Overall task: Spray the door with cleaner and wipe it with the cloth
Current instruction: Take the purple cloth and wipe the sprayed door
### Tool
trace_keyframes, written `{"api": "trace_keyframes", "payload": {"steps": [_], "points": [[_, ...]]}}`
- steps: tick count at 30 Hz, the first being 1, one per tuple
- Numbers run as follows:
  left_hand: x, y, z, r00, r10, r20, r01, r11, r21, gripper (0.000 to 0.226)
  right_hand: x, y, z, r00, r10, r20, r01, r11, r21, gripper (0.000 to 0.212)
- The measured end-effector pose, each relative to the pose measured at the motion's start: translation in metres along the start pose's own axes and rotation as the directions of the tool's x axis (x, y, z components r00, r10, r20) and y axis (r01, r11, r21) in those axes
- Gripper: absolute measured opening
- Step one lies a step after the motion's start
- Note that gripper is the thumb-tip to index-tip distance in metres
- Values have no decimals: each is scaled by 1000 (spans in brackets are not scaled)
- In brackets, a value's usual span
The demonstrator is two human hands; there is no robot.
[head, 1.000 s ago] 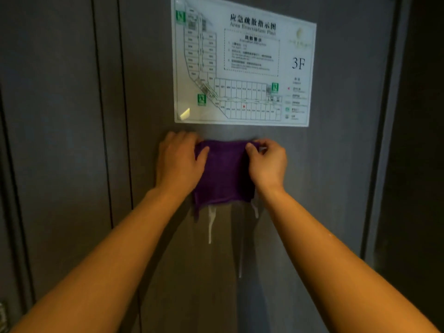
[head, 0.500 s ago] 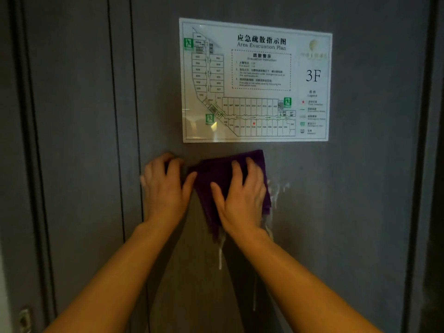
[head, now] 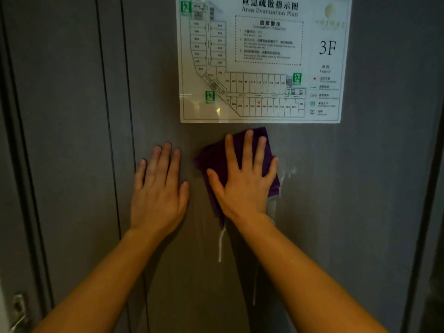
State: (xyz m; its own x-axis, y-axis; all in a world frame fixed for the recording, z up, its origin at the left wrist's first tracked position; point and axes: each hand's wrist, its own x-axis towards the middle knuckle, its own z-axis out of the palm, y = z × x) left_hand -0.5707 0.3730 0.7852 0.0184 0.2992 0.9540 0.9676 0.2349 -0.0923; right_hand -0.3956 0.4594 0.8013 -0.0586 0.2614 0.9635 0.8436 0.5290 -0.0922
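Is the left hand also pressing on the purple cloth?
No, the left hand lies flat on the bare door beside the purple cloth, and only the right hand covers it.

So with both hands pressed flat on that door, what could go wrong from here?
1. White cleaner drips are running down the grey door below the purple cloth; left alone, they may dry as streaks.
2. The cloth sits just under the laminated evacuation plan sign, so an upward wipe could catch its lower edge or smear cleaner on it.
3. The bare left hand lies flat on the door and may leave prints; only the right hand presses the cloth.
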Motion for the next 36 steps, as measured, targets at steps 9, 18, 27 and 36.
{"api": "trace_keyframes", "payload": {"steps": [9, 18, 27, 36], "points": [[-10, 3, 5, 1000, 0, 3, 0, 998, 68, 78, -19, 56, 1, 999, 29, -26, -29, 1000, -9, 75], [-28, 15, 6, 997, -35, 70, 28, 994, 103, 80, -34, 89, -15, 979, 202, 32, -204, 961, 186, 63], [-45, 13, 11, 997, 16, 77, -25, 992, 121, 83, 12, 30, -36, 991, 110, -73, -86, 957, 276, 62], [-48, 9, 18, 998, 32, 48, -37, 994, 104, 81, -10, -12, 4, 1000, 7, -15, -6, 998, 67, 71]]}}
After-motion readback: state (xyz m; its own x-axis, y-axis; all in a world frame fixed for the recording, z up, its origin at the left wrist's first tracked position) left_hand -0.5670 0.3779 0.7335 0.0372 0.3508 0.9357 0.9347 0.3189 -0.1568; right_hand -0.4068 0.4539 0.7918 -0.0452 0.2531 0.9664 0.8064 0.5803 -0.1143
